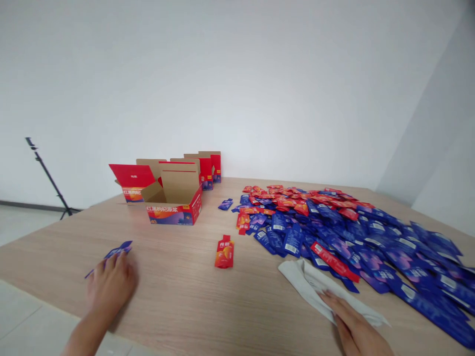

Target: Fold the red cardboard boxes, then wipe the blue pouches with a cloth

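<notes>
Both flat: left hand [111, 289] on blue sachets [119, 249], right hand [354, 326] on cloth [306, 279] beside sachet heap [356, 232].

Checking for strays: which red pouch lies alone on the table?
The red pouch mid-table, in front of the open box; every other red one lies in the pile.

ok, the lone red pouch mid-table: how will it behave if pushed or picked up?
Probably light and soft: the red pouch is a small flat sachet with a slightly bulging body. It lies flat on the wooden table, so it should slide rather than roll or tip. Its glossy film may be slippery.
</notes>
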### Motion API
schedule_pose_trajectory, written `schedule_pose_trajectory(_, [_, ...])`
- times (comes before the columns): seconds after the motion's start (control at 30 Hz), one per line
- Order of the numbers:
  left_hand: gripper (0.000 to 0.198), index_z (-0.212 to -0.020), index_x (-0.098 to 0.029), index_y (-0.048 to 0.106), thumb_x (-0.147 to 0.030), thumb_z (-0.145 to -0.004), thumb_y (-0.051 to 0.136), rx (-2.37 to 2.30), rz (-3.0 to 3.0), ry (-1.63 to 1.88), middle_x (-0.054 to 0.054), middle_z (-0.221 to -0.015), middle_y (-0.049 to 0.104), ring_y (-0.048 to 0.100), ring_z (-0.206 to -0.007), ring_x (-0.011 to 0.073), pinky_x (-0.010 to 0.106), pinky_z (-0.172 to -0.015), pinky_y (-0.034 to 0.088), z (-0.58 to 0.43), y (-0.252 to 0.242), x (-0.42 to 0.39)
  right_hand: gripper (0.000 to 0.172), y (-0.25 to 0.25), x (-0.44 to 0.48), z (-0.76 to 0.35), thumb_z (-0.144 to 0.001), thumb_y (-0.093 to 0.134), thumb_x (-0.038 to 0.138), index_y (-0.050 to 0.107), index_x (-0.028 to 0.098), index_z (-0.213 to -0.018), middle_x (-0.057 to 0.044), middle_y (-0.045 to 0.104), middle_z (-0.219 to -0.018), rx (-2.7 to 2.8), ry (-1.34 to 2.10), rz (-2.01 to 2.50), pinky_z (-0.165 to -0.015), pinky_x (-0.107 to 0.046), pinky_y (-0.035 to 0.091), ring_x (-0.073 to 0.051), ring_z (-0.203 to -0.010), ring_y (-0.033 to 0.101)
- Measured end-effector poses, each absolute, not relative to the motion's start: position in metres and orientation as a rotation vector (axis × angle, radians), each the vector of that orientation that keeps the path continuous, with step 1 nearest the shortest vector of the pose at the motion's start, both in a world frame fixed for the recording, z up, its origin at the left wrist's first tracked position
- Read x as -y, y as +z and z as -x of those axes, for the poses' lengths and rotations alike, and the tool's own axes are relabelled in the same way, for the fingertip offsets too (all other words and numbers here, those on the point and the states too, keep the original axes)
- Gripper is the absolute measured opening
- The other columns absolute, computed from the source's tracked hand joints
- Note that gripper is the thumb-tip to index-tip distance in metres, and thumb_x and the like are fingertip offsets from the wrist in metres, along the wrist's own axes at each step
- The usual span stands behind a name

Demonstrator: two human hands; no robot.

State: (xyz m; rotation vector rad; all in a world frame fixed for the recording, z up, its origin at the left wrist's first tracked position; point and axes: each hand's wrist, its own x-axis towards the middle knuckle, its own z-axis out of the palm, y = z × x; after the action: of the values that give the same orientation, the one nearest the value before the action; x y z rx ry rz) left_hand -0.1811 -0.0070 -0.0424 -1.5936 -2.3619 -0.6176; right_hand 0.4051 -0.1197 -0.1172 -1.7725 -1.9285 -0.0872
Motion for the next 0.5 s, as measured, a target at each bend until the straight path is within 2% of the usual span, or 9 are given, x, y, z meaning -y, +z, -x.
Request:
schedule_pose_trajectory(0.07, [0.051,-0.132,-0.008,0.059,-0.032,-0.096,0.032,2.282,1.718,-0.716,0.025,-0.141,0.061,0.051,-0.132,0.0461,0.069,-0.104,0.044,0.147,-0.040,0.006,0.053,-0.116,0.120,-0.401,-0.099,0.035,0.026,0.075,0.021,-0.132,-0.006,0.068,-0.141,1.906,-0.057,1.787,-0.109,-0.042,0.055,-0.026,-0.129,0.067])
schedule_pose_trajectory(0.17, [0.045,-0.123,-0.015,0.065,-0.033,-0.097,0.033,2.084,2.131,-0.846,0.015,-0.125,0.071,0.062,-0.120,0.0318,0.051,-0.109,0.047,0.075,-0.037,0.001,0.053,-0.116,0.124,-0.399,-0.097,0.037,0.023,0.075,0.022,-0.133,-0.006,0.068,-0.142,1.880,-0.020,1.795,-0.112,-0.042,0.053,-0.025,-0.131,0.065])
schedule_pose_trajectory(0.27, [0.036,-0.114,-0.024,0.068,-0.027,-0.097,0.037,1.859,2.500,-0.913,0.007,-0.119,0.074,0.066,-0.114,0.0235,0.040,-0.104,0.051,-0.012,-0.034,-0.005,0.052,-0.115,0.133,-0.404,-0.094,0.043,0.020,0.074,0.025,-0.134,-0.005,0.067,-0.143,1.882,0.014,1.776,-0.111,-0.040,0.053,-0.025,-0.132,0.064])
schedule_pose_trajectory(0.37, [0.027,-0.104,-0.027,0.069,-0.017,-0.094,0.046,1.670,2.736,-0.895,0.005,-0.109,0.074,0.066,-0.107,0.0213,0.036,-0.099,0.051,-0.097,-0.031,-0.010,0.053,-0.115,0.144,-0.414,-0.091,0.048,0.016,0.073,0.027,-0.136,-0.004,0.066,-0.143,1.946,0.042,1.714,-0.109,-0.035,0.054,-0.024,-0.130,0.066])
schedule_pose_trajectory(0.5, [0.027,-0.111,-0.025,0.068,-0.013,-0.093,0.052,1.532,2.841,-0.834,0.004,-0.112,0.071,0.063,-0.111,0.0207,0.035,-0.101,0.048,-0.180,-0.032,-0.022,0.051,-0.116,0.152,-0.427,-0.092,0.052,0.013,0.074,0.031,-0.134,-0.002,0.069,-0.139,1.973,0.025,1.612,-0.105,-0.029,0.056,-0.022,-0.125,0.069])
